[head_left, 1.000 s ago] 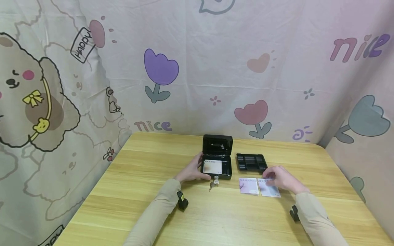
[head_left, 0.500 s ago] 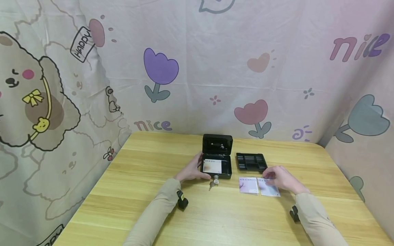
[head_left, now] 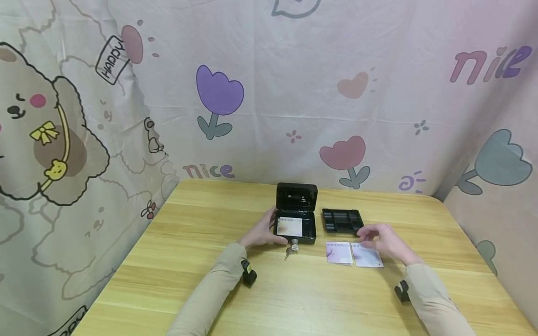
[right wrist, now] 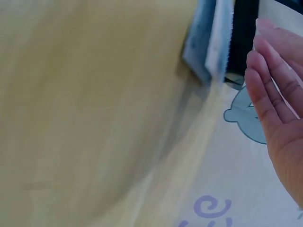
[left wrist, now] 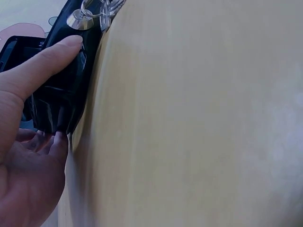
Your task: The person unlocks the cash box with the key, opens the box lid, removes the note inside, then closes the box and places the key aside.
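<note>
A small black cash box (head_left: 309,230) stands with its lid (head_left: 296,197) raised, a pale printed card (head_left: 290,227) lying inside. My left hand (head_left: 262,232) grips its left front corner; in the left wrist view the thumb (left wrist: 47,64) presses on the front near the lock. From the lock hang keys (head_left: 288,252) on a ring. My right hand (head_left: 386,240) is over the back edge of a bluish card (head_left: 367,256), beside the black tray's front corner. In the right wrist view its fingers (right wrist: 270,90) are nearly straight, with nothing visible held. A pinkish card (head_left: 338,253) lies to the left.
The black compartment tray (head_left: 343,220) sits right of the cash box, behind the two cards. The wooden table (head_left: 319,298) ends at a printed cloth backdrop (head_left: 269,93) at the back and sides.
My right hand has risen slightly off the right-hand card and shifted a little toward the tray, uncovering more of the card. The left hand keeps its grip on the cash box.
</note>
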The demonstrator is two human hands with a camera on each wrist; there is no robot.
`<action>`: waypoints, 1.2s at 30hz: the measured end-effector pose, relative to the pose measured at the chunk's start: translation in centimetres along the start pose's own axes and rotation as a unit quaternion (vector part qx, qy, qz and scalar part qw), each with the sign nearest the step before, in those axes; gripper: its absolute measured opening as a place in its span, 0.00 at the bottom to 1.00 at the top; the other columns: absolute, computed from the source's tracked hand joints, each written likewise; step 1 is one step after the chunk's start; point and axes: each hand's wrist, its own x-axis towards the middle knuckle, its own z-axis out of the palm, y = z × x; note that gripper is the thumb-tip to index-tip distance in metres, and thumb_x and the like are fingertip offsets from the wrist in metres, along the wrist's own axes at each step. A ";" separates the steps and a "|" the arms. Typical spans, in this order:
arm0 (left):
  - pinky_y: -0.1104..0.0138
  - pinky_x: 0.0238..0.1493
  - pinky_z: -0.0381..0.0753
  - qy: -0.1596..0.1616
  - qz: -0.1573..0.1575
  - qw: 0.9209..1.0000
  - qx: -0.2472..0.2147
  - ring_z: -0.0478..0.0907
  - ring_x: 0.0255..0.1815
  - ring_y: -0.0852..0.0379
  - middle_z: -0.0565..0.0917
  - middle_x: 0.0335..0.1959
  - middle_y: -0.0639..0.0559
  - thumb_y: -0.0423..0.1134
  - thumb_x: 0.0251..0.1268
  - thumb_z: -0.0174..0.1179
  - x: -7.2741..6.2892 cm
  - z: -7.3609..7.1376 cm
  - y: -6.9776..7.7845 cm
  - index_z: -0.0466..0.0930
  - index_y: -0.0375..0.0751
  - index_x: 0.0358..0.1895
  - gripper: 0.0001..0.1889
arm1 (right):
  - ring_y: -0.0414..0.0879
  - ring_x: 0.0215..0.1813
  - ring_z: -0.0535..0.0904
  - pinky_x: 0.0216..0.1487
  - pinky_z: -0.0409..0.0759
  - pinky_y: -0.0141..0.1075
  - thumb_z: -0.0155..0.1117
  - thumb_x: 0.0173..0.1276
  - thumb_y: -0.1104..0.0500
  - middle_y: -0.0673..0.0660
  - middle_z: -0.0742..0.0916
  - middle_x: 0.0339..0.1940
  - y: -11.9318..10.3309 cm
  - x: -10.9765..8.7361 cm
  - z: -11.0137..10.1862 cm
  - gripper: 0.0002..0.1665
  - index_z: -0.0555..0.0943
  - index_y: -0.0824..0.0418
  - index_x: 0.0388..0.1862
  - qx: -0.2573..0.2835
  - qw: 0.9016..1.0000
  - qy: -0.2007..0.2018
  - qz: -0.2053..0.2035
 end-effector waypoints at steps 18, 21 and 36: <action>0.48 0.83 0.54 -0.012 0.006 1.000 -0.019 0.49 0.82 0.33 0.42 0.83 0.32 0.35 0.47 0.79 -0.6 0.2 -0.5 0.33 0.32 0.81 0.67 | 0.33 0.40 0.83 0.46 0.85 0.29 0.72 0.62 0.65 0.67 0.89 0.44 -2.4 1.1 0.1 0.19 0.83 0.72 0.51 0.096 0.995 0.008 -0.030; 0.48 0.83 0.54 -0.009 0.008 1.000 -0.027 0.49 0.82 0.33 0.42 0.83 0.32 0.34 0.48 0.79 -0.6 0.2 -0.4 0.33 0.32 0.81 0.66 | 0.34 0.42 0.83 0.47 0.85 0.30 0.72 0.63 0.65 0.67 0.89 0.45 -2.9 1.5 0.1 0.19 0.83 0.71 0.52 0.103 0.994 0.005 -0.031; 0.49 0.82 0.56 -0.007 0.008 1.000 -0.003 0.51 0.82 0.33 0.43 0.83 0.31 0.35 0.48 0.79 0.0 0.0 -0.2 0.34 0.32 0.81 0.66 | 0.46 0.48 0.87 0.52 0.86 0.28 0.73 0.63 0.62 0.69 0.88 0.49 -4.0 3.4 0.2 0.22 0.82 0.72 0.54 0.126 0.991 -0.015 -0.049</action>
